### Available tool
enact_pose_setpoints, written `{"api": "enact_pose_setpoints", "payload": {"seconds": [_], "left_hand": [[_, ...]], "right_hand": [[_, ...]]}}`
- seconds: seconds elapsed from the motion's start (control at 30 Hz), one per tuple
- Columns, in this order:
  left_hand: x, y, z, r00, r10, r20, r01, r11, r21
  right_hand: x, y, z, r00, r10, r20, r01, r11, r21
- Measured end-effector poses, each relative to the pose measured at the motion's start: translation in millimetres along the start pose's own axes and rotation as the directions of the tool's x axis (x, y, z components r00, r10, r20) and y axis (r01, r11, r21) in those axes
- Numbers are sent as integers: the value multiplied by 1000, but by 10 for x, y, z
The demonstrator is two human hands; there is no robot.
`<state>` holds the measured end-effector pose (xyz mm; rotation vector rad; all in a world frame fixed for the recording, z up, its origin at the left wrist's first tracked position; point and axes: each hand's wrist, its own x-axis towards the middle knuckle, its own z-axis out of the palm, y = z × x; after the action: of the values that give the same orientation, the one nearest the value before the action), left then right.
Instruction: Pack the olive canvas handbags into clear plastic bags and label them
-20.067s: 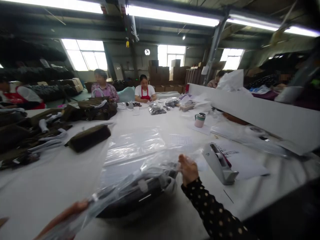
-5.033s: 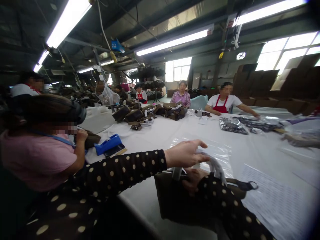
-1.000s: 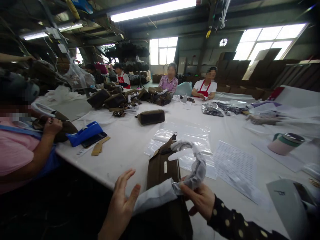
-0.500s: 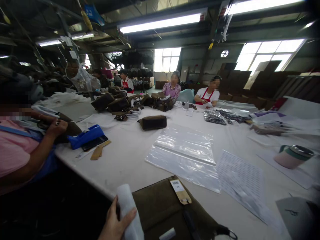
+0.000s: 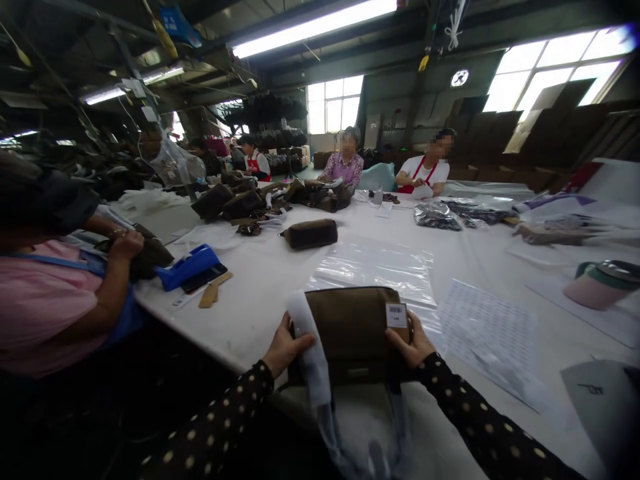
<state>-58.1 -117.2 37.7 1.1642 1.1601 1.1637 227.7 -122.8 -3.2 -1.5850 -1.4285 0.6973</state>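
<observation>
An olive-brown bag (image 5: pixel 350 327) is held up over the table's near edge between my two hands. My left hand (image 5: pixel 287 347) grips its left side, the thumb pressing on a white wrapped strap (image 5: pixel 309 343). At the right side my right hand (image 5: pixel 414 340) is closed on the bag, with its thumb by a tag (image 5: pixel 397 317) that has a white label. The wrapped strap hangs down in a loop below the bag. Clear plastic bags (image 5: pixel 375 267) lie flat on the table just behind it.
Another brown bag (image 5: pixel 310 234) stands mid-table. A blue dispenser (image 5: pixel 187 267) and brown tags (image 5: pixel 215 291) lie left, beside a person in pink (image 5: pixel 50 300). Printed sheets (image 5: pixel 487 333) and a cup (image 5: pixel 603 283) are right. People sit across the table, near piled bags (image 5: pixel 240 200).
The bag has been lifted and turned upright, its strap now hanging below. My right hand has come into view, gripping the right side. The view has shifted slightly.
</observation>
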Motion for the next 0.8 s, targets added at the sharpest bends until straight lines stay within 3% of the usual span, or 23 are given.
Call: {"api": "enact_pose_setpoints", "payload": {"seconds": [0.1, 0.2, 0.27, 0.37, 0.43, 0.47, 0.53, 0.57, 0.6, 0.63, 0.7, 0.73, 0.8], "left_hand": [[115, -195, 102, 989, 12, 147, -13, 1000, 8], [60, -362, 81, 950, -34, 311, 6, 996, 89], [46, -410, 29, 933, -50, 357, -4, 989, 149], [51, -356, 9, 973, -10, 232, -60, 953, 296], [-3, -270, 77, 986, 132, 101, -164, 861, 481], [-54, -231, 140, 972, 228, 62, -221, 784, 580], [-167, -182, 310, 912, 388, 133, -357, 592, 722], [-202, -169, 407, 873, 414, 258, -454, 496, 740], [-204, -155, 501, 813, 391, 431, -574, 414, 707], [-166, -133, 585, 717, 323, 618, -697, 357, 622], [39, -30, 696, 525, 175, 833, -828, 334, 451], [186, 57, 719, 512, 149, 846, -832, 331, 445], [487, 284, 720, 769, 300, 564, -636, 274, 722]], "right_hand": [[-283, 228, -114, 986, 56, -158, -77, 989, -125], [-726, 474, -68, 964, 167, -205, -209, 957, -202], [-917, 581, 5, 953, 190, -237, -248, 938, -244], [-919, 616, 46, 948, 92, -304, -192, 928, -320], [-797, 568, 24, 929, -100, -357, -72, 896, -438], [-728, 534, 10, 909, -219, -354, 6, 858, -514], [-612, 471, 0, 869, -434, -237, 188, 733, -654], [-571, 450, 8, 855, -500, -140, 275, 664, -696], [-542, 439, 25, 843, -536, -48, 344, 604, -719], [-526, 438, 49, 835, -550, 25, 389, 558, -733], [-524, 459, 106, 842, -535, 74, 398, 523, -754], [-535, 473, 134, 854, -518, 59, 373, 528, -763], [-565, 495, 177, 873, -486, 21, 324, 549, -770]]}}
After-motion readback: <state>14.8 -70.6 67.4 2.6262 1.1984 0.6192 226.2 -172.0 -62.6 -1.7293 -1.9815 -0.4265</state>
